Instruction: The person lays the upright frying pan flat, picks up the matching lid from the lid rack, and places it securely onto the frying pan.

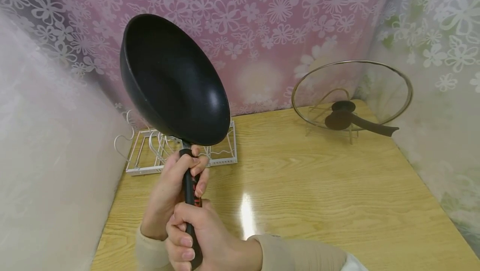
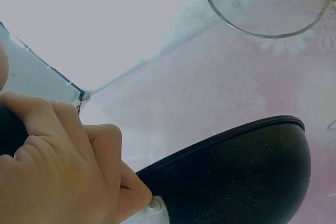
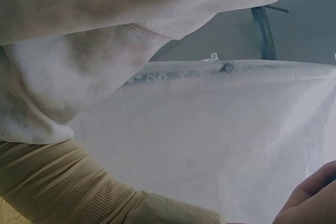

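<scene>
A black wok [image 1: 168, 79] is held up and tilted above the table, its dark inside facing the head camera. My left hand [image 1: 170, 190] grips the upper part of its black handle [image 1: 191, 192], close to the pan. Lower down, my right hand [image 1: 208, 227] is wrapped around the same handle near its end. In the left wrist view, the left hand [image 2: 68, 166] is curled close to the wok's outer side [image 2: 241, 177]. The right wrist view catches only part of a hand [image 3: 312, 198] at its lower right corner; the handle is hidden there.
Behind the wok, a white wire rack [image 1: 223, 161] lies on the wooden table [image 1: 292, 192]. At the back right, a glass lid [image 1: 375, 92] with a dark knob stands on a wire stand [image 1: 350, 135]. Flowered curtains [image 1: 270, 33] enclose the back and sides.
</scene>
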Action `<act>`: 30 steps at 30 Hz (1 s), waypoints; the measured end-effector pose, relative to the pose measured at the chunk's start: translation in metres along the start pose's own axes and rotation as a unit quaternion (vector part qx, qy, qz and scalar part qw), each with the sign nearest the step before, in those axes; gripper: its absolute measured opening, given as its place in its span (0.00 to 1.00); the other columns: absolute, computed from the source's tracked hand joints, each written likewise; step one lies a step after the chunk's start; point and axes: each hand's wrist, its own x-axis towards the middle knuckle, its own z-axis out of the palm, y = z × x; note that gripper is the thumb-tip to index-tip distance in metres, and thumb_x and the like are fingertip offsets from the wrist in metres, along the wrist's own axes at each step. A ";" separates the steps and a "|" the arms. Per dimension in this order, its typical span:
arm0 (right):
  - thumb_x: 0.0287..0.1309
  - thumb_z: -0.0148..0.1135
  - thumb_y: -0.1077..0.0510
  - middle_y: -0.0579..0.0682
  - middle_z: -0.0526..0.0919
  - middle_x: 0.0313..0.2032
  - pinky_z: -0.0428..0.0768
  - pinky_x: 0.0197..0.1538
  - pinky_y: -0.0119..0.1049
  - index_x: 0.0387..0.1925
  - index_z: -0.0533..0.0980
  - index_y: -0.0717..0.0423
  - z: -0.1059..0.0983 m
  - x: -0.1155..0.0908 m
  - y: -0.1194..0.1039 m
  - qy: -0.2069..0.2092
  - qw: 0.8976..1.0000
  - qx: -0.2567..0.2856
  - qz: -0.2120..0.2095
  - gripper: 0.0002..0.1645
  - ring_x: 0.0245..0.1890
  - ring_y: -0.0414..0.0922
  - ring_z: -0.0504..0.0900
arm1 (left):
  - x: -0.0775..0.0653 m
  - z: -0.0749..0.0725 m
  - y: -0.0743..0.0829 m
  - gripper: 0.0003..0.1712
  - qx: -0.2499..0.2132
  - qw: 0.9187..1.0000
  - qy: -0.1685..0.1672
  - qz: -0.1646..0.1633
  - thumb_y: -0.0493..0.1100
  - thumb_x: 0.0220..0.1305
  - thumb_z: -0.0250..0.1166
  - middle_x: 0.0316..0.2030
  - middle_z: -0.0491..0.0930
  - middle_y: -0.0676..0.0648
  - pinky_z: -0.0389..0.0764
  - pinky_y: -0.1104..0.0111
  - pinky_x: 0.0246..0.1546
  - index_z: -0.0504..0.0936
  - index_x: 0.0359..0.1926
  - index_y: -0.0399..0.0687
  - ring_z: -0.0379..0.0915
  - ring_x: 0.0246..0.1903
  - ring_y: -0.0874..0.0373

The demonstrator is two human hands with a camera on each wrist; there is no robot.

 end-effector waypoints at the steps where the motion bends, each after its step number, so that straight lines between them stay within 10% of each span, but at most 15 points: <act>1: 0.54 0.49 0.60 0.40 0.58 0.08 0.60 0.12 0.25 0.11 0.59 0.48 0.000 0.000 0.000 0.001 1.000 0.001 0.000 0.18 0.07 0.35 0.56 | 0.000 0.000 0.000 0.05 -0.007 1.000 0.000 -0.001 0.32 0.70 0.44 0.21 0.66 0.55 0.71 0.77 0.16 0.63 0.39 0.46 0.72 0.14 0.64; 19: 0.56 0.49 0.61 0.41 0.60 0.09 0.64 0.11 0.26 0.13 0.59 0.51 -0.005 0.001 0.001 0.009 0.999 -0.024 -0.046 0.18 0.06 0.35 0.59 | 0.010 0.000 -0.010 0.10 -0.096 0.994 -0.052 0.015 0.29 0.68 0.36 0.20 0.62 0.55 0.68 0.81 0.14 0.60 0.39 0.46 0.69 0.14 0.67; 30: 0.58 0.47 0.63 0.41 0.63 0.09 0.65 0.10 0.26 0.16 0.61 0.52 -0.011 0.003 0.004 0.000 0.996 -0.030 -0.082 0.16 0.06 0.35 0.61 | 0.017 -0.001 -0.017 0.16 -0.248 0.962 -0.116 0.003 0.30 0.66 0.29 0.20 0.60 0.53 0.73 0.78 0.16 0.63 0.40 0.44 0.62 0.13 0.65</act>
